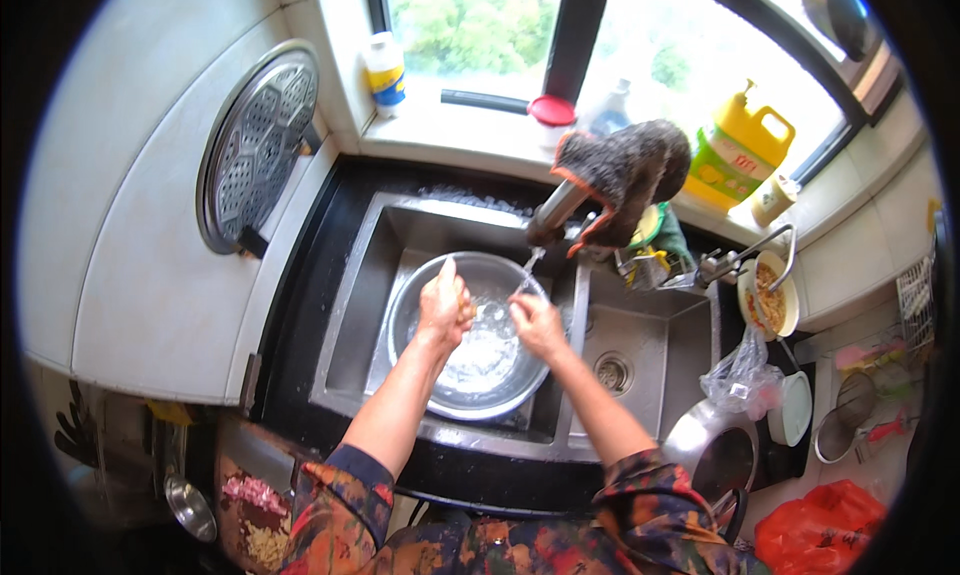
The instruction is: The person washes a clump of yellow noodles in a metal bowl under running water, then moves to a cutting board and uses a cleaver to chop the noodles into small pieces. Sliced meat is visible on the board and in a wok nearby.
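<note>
A wide metal basin [409, 275] with water in it sits in the left bowl of the steel double sink [356, 290]. Over the basin, my left hand [444, 305] is closed around small tan pieces of food [466, 310], mostly hidden by the fingers. My right hand [536, 321] is above the basin's right side, its fingers curled beside the thin stream of water [531, 266] from the faucet [556, 206]. Whether anything is between those fingers cannot be made out. A grey cloth with orange edging [630, 170] drapes over the faucet.
The right sink bowl [637, 342] has a drain strainer. A bowl of food [769, 294], a plastic bag [742, 376] and a metal lid [709, 440] are at the right. A yellow jug [739, 151] stands on the sill. Chopped food lies on a board [244, 511] at lower left.
</note>
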The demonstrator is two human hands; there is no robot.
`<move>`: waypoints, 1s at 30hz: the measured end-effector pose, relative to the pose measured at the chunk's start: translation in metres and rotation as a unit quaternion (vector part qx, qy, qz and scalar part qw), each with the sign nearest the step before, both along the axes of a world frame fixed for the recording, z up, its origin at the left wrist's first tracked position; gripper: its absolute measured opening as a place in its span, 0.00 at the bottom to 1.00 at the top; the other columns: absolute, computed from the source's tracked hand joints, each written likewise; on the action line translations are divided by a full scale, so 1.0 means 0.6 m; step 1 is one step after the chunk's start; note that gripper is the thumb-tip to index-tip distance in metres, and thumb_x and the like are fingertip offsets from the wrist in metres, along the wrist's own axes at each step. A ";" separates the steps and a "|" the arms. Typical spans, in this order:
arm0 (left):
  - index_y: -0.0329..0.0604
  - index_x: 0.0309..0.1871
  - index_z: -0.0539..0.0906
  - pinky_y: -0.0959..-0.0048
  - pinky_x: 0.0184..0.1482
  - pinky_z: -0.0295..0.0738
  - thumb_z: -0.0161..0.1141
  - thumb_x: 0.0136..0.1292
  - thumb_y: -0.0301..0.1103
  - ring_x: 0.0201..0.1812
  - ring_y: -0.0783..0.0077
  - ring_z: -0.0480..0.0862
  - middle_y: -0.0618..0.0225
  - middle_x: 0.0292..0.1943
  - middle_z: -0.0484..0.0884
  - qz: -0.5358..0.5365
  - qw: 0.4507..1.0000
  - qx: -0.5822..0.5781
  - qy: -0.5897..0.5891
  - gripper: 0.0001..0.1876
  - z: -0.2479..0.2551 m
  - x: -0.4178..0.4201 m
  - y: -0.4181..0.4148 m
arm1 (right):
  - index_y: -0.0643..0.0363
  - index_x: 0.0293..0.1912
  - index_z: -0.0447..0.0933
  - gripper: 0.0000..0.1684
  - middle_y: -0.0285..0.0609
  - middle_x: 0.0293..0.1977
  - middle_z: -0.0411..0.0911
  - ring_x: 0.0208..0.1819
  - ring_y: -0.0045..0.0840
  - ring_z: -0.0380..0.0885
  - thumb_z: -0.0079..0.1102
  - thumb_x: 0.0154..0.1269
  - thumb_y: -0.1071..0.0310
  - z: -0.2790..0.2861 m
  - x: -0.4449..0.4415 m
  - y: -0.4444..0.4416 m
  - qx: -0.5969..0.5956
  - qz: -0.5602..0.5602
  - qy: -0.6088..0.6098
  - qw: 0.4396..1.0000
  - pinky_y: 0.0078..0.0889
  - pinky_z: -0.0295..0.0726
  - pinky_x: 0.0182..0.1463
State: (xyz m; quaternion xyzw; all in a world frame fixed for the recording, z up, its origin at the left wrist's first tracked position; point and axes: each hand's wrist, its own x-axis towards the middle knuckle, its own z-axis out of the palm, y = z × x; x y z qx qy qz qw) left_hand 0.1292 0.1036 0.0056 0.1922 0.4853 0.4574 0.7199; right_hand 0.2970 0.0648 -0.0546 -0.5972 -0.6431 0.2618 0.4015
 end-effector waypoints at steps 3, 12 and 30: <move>0.54 0.16 0.60 0.78 0.11 0.48 0.45 0.70 0.53 0.09 0.80 0.57 0.77 0.11 0.58 0.010 1.000 -0.016 0.022 0.25 -0.014 -0.009 -0.007 | 0.68 0.44 0.76 0.17 0.48 0.38 0.80 0.34 0.28 0.81 0.50 0.69 0.62 -0.063 -0.023 -0.018 -0.235 -0.038 0.315 0.919 0.29 0.83 0.36; 0.50 0.21 0.67 0.79 0.10 0.53 0.50 0.68 0.50 0.10 0.79 0.62 0.73 0.14 0.66 0.061 0.995 -0.083 -0.019 0.21 -0.063 0.015 -0.060 | 0.65 0.49 0.74 0.20 0.43 0.36 0.79 0.33 0.25 0.81 0.44 0.72 0.58 0.010 -0.095 -0.064 -0.327 -0.010 0.507 0.798 0.30 0.83 0.41; 0.40 0.26 0.77 0.74 0.25 0.68 0.45 0.70 0.54 0.23 0.78 0.73 0.69 0.22 0.76 0.120 0.980 0.033 0.155 0.26 -0.105 -0.001 -0.087 | 0.59 0.67 0.54 0.34 0.63 0.30 0.78 0.34 0.55 0.79 0.47 0.66 0.58 0.119 -0.136 -0.102 -0.173 0.045 -0.133 0.975 0.56 0.75 0.43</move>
